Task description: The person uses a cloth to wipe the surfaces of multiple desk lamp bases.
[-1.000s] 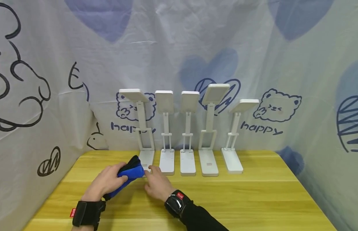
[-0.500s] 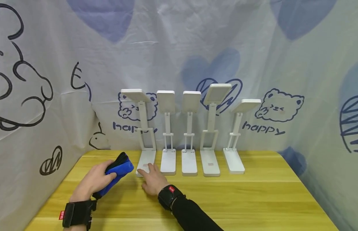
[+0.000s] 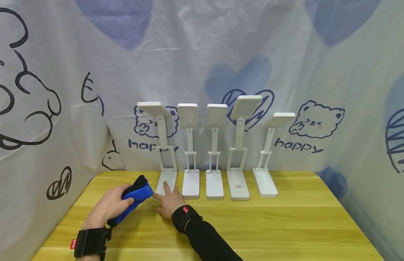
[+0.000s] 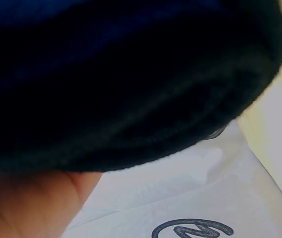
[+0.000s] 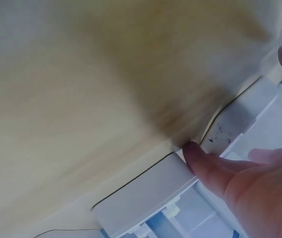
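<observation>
My left hand [image 3: 112, 204] grips a folded blue-and-black cloth [image 3: 136, 197], held beside the leftmost white folding stand [image 3: 166, 177]. In the left wrist view, the dark cloth [image 4: 156, 99] fills most of the picture. The right hand [image 3: 170, 201] rests with spread fingers on the front of that stand's base. In the right wrist view, one finger [image 5: 200, 161] reaches into the gap between two bases, and dark specks mark the front of the nearer base [image 5: 235, 126]. Each stand has a tilted rectangular plate on top.
Several more white stands [image 3: 215, 185] line the back of the wooden table [image 3: 270, 228], ending with one at the right [image 3: 265, 183]. Behind them hangs a printed cloth backdrop [image 3: 195, 47], which also closes in both sides.
The left hand draws the cloth left, away from the stand's base, then comes slightly back right. My right hand shifts a little left over the base. The stands stay in place.
</observation>
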`<move>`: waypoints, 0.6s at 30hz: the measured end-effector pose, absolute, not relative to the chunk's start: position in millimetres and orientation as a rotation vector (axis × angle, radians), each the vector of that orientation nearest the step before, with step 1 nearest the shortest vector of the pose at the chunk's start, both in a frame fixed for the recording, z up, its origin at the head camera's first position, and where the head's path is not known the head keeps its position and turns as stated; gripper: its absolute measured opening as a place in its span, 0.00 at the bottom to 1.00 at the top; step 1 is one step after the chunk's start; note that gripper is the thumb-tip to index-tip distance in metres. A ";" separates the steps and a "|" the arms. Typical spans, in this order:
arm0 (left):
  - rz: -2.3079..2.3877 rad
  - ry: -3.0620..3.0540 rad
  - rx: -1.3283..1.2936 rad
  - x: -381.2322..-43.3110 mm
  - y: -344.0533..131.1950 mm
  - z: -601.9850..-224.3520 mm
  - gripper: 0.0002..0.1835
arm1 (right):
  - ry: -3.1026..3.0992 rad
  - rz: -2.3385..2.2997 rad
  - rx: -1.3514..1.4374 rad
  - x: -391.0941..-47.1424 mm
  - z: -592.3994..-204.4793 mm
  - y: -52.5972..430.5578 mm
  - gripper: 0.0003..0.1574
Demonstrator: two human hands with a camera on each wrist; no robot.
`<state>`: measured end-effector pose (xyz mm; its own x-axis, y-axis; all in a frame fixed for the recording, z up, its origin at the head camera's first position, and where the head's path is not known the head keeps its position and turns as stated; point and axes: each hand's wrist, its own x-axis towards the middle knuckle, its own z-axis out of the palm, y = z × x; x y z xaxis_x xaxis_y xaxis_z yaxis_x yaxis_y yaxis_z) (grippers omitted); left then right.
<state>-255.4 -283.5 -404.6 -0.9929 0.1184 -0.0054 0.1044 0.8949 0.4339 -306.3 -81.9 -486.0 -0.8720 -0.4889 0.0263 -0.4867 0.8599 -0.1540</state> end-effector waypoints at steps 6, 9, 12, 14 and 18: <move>0.706 3.003 0.149 -255.6 -282.1 -403.5 0.32 | 3.042 -0.202 -0.725 -306.6 -486.9 -85.7 0.35; 0.705 3.002 0.143 -256.1 -281.5 -403.6 0.32 | 3.056 -0.237 -0.713 -305.6 -488.6 -84.6 0.35; 0.698 3.000 0.146 -256.6 -281.5 -404.1 0.31 | 3.060 -0.291 -0.707 -303.1 -489.1 -82.0 0.34; 0.692 2.995 0.148 -256.8 -281.4 -405.0 0.31 | 3.058 -0.319 -0.709 -301.2 -489.0 -80.0 0.33; 0.694 2.992 0.161 -256.4 -279.8 -407.7 0.30 | 3.060 -0.352 -0.740 -297.2 -489.2 -75.1 0.31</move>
